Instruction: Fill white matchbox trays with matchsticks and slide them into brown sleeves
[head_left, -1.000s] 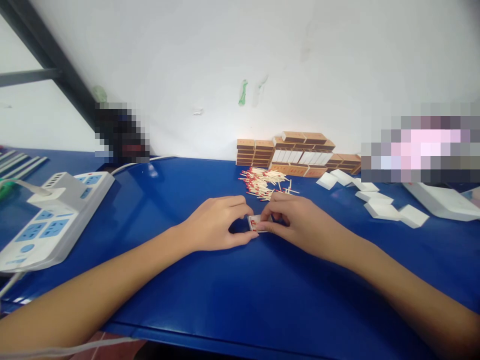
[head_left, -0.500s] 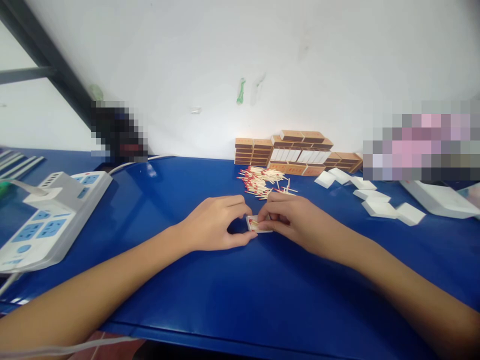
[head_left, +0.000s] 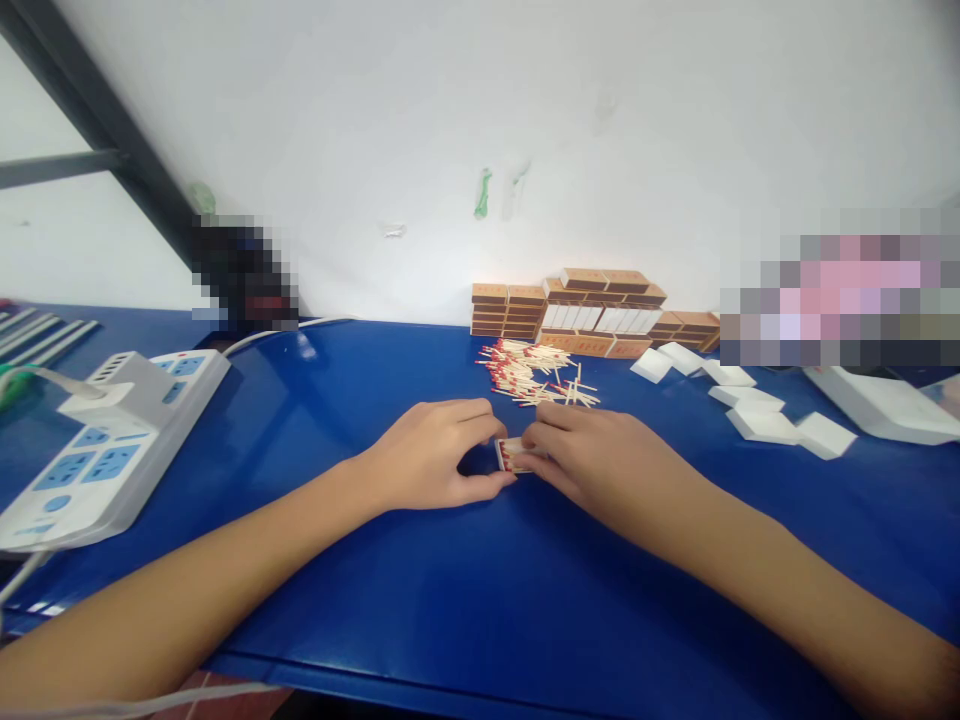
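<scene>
Two hands meet on one little matchbox tray: left hand pinches its left end between thumb and fingers, right hand closes over the other end. Loose matches lie just beyond the fingertips, with white trays off right.

- Left hand and right hand pinch a small matchbox tray on the blue table.
- Loose matches lie just beyond.
- Stacked matchboxes line the wall.
- Power strip sits far left.

glossy blue table; wooden matches; cardboard boxes
</scene>
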